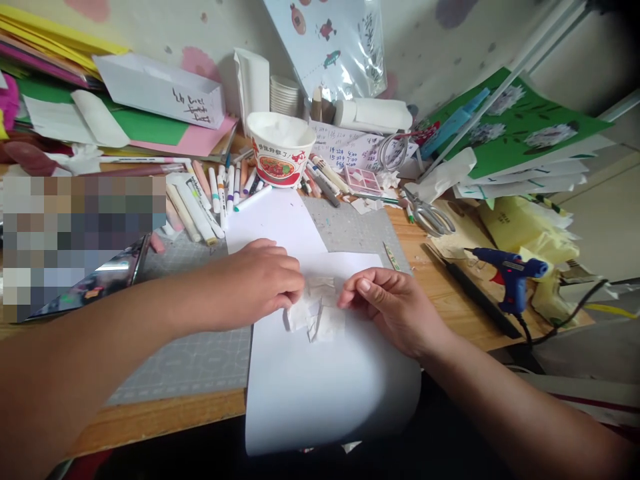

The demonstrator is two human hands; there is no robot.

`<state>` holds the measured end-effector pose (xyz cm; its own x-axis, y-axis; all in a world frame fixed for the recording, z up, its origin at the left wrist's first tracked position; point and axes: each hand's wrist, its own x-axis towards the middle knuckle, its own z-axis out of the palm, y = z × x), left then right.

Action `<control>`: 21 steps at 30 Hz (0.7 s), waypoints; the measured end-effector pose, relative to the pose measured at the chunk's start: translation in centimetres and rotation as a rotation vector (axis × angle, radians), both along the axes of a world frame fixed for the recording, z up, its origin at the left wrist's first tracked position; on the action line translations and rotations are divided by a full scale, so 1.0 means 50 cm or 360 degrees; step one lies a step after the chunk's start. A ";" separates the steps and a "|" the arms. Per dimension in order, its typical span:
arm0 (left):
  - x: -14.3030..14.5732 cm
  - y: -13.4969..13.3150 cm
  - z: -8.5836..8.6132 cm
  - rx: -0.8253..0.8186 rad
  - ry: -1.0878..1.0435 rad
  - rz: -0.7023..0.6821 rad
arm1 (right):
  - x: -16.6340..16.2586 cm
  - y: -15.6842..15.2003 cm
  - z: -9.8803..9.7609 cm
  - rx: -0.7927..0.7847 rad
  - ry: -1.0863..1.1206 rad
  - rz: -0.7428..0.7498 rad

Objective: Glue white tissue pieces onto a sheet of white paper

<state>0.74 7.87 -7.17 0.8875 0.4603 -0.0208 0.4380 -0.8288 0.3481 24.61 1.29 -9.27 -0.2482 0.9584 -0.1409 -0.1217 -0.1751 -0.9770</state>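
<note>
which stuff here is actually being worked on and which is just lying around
In use: left hand, right hand, folded paper, white sheet under it.
Lying about: glue gun, scissors, markers, paper cup, cutting mat.

- You are at a crowded craft corner, in a home or a classroom; which of the two cannot be told.
- Your wooden worktop (440,280) carries a grey gridded cutting mat (200,360), with a white sheet (320,387) across it and folded paper pieces (317,313) on that.
- Marker pens (215,193) lie in a loose row behind the mat, beside a printed paper tub (280,150).
- A blue glue gun (505,270) with its cord and a pair of scissors (430,215) sit to your right.
- Stacks of coloured paper (60,53) pile up on the left; a green paper collage (525,127) leans at the right.
- Paper cups (284,97) stand stacked against a spotted wall (165,27).
</note>
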 end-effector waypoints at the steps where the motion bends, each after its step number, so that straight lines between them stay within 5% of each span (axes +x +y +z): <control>1: 0.000 0.000 0.000 -0.0011 -0.0008 0.0007 | -0.001 -0.001 0.003 -0.0018 0.0050 -0.0017; 11: 0.000 0.002 0.001 -0.0083 -0.0029 0.0024 | -0.001 -0.048 0.034 0.0017 0.0312 0.0133; 21: -0.005 0.009 -0.010 -0.0103 -0.0069 -0.0008 | 0.022 -0.052 0.056 -0.0033 0.0474 -0.0005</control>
